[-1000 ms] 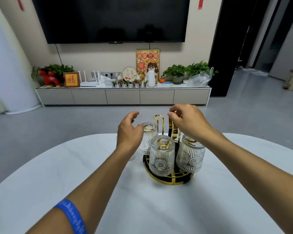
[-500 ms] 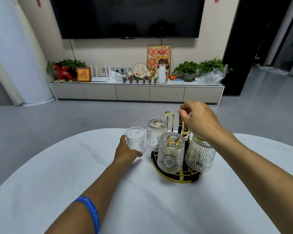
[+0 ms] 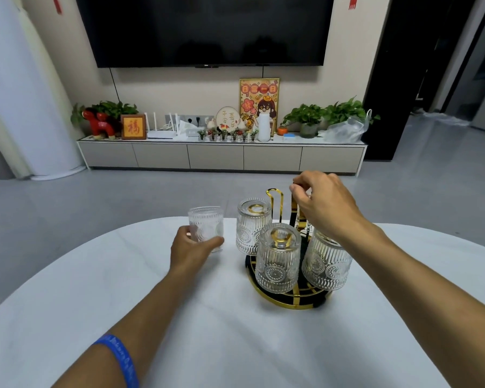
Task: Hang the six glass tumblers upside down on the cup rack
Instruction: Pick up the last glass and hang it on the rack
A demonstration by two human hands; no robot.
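Observation:
A round black and gold cup rack (image 3: 287, 302) stands on the white table (image 3: 207, 345). Three ribbed glass tumblers hang upside down on its near pegs: one at the back left (image 3: 252, 228), one in front (image 3: 277, 261), one at the right (image 3: 326, 264). A bare gold peg (image 3: 275, 197) sticks up behind them. My left hand (image 3: 192, 250) grips an upright tumbler (image 3: 206, 226) left of the rack, its base hidden by my fingers. My right hand (image 3: 324, 204) hovers over the rack's top, fingers pinched together; whatever lies under it is hidden.
The table's curved far edge runs just behind the rack, with grey floor beyond. A low TV cabinet (image 3: 221, 156) with plants and ornaments stands against the far wall. A blue wristband (image 3: 121, 359) is on my left arm.
My left hand went from open beside the rack to closed round a tumbler left of it. My right hand stayed over the rack's top.

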